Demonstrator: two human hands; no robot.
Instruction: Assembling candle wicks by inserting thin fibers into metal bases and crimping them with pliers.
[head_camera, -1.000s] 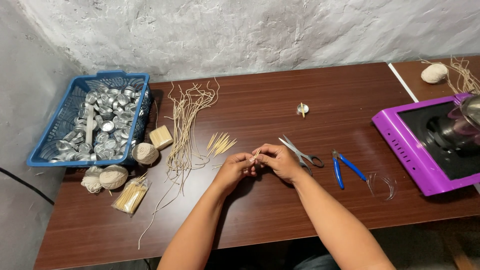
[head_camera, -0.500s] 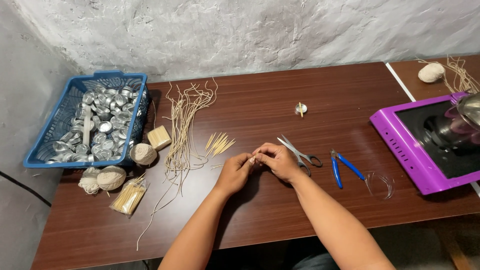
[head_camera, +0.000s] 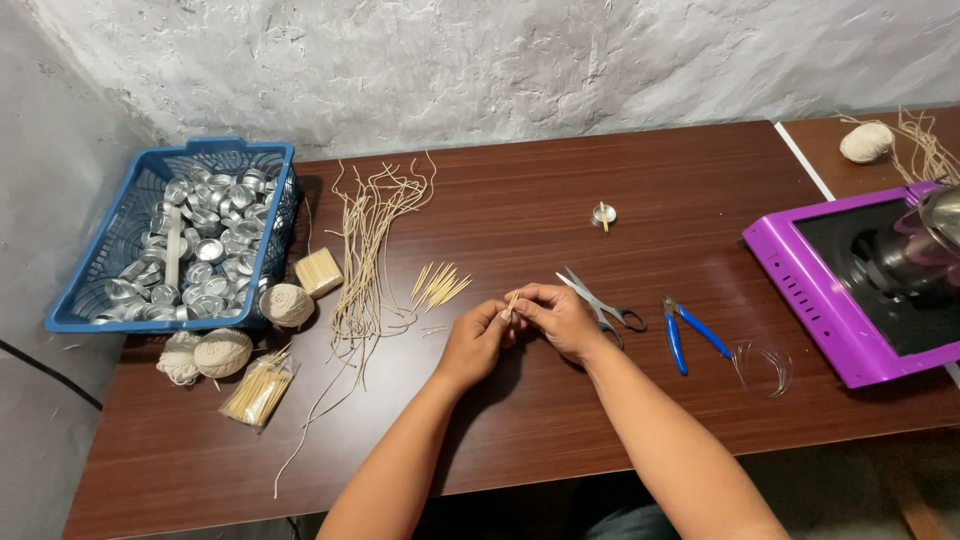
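Near the middle of the table (head_camera: 560, 440), a little toward the front edge, both hands meet over the bare wood. The left hand (head_camera: 472, 342) and the right hand (head_camera: 556, 316) have their fingers closed together on one short pale wick piece (head_camera: 511, 303), whose upper end pokes out between the fingertips; the rest is hidden.

Handling, as judged: the wick piece looks very light, thin and fairly stiff, like the loose cut pieces (head_camera: 437, 285) lying just beyond the hands. It would bend or slip under a loose pinch, so a fingertip hold close to the working end suits it best.

Surroundings: scissors (head_camera: 600, 303) lie touching or just beside the right hand, with blue-handled pliers (head_camera: 686, 335) further right. A bundle of long wick strands (head_camera: 368, 250) runs toward the far edge. A blue basket (head_camera: 120, 290) of small metal cups sits at the left edge; a purple cooktop (head_camera: 800, 290) occupies the right edge.
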